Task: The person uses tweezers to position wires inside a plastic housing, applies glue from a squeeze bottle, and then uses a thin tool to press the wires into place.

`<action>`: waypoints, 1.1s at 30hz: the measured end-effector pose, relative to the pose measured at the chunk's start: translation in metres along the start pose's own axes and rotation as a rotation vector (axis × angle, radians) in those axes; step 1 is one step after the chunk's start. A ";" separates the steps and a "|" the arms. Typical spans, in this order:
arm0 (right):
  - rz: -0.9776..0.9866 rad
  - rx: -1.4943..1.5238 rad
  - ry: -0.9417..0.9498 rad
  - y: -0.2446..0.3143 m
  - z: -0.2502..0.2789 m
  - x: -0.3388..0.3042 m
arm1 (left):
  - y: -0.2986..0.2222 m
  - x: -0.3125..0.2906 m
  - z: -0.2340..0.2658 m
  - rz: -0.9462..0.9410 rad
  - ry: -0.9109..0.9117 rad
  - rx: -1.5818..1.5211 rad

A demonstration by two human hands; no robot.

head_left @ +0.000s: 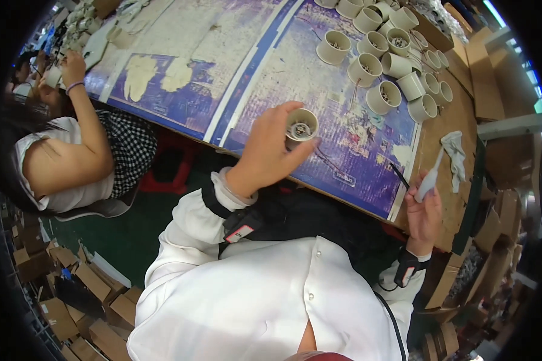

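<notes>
So you've got a big, scuffed purple-and-white table [295, 78], your left hand [266, 144] grasping a cream, round, hard-plastic-looking cup [302, 114] by its near edge, your right hand [426, 218] gripping a whitish thin-nozzled squeeze bottle [426, 186]. Cup's probably light, stiff; hold its outer wall, sparing the fragile-looking innards [300, 129].

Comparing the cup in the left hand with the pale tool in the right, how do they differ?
Shape: the cup is short, round and wide-mouthed, while the pale tool is slender, with a long thin tip.
Pose: the cup's opening faces up, while the pale tool slants, tip pointing away from the person.
Place: the left hand has the cup at mid-picture, while the right hand has the pale tool farther right.
Shared: both are light-coloured and held.
</notes>
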State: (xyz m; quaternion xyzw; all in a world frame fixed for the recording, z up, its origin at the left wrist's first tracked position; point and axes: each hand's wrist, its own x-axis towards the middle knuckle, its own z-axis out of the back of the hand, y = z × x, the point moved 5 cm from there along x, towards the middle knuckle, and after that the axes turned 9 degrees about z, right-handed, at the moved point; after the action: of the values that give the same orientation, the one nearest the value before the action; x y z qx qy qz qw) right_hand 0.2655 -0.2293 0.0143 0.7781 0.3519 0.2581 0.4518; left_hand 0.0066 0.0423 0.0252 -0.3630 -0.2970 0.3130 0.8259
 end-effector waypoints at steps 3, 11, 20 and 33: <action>0.077 -0.078 -0.002 0.008 0.023 0.003 | 0.031 0.013 0.023 0.165 -0.045 -0.177; 0.319 -0.490 -0.013 0.016 0.065 0.040 | 0.140 0.054 0.145 0.158 -0.212 0.235; 0.298 -0.965 -0.109 0.017 0.065 0.044 | 0.010 0.068 0.083 -0.123 -0.255 0.285; 0.674 -1.263 -0.314 0.081 -0.011 -0.011 | -0.066 0.118 -0.107 -0.456 0.272 0.255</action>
State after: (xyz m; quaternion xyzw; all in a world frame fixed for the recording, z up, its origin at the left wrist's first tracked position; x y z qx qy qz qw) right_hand 0.2765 -0.2598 0.0904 0.4632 -0.1912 0.4223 0.7553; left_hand 0.1771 0.0484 0.0480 -0.2188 -0.2156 0.1023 0.9461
